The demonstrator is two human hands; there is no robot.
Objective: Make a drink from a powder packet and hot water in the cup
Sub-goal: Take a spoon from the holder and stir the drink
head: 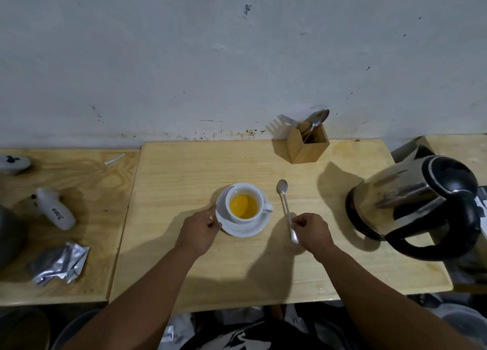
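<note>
On the left wooden tabletop (87, 176) lies a white plastic bottle (55, 209) on its side, with dark lettering too small to read, and nearer the front edge a heap of crumpled silver foil packets (60, 262), torn open. On the middle tabletop (184, 165), pale grained wood with rounded corners, the left hand (200, 230) rests at the left rim of a round white saucer (247, 230), fingers curled and pinching the rim. On the saucer stands a white ceramic cup (246, 202), its handle pointing right, partly filled with clear orange-yellow liquid. Just right of it a slim metal spoon (286, 207) lies bowl-end away from the person; the right hand (312, 231) has its fingers closed on the handle end. Against the wall stands a square wooden box (307, 145) holding a fork and spoons. At far right sits a shiny steel kettle (413, 199) with black lid and handle.
</note>
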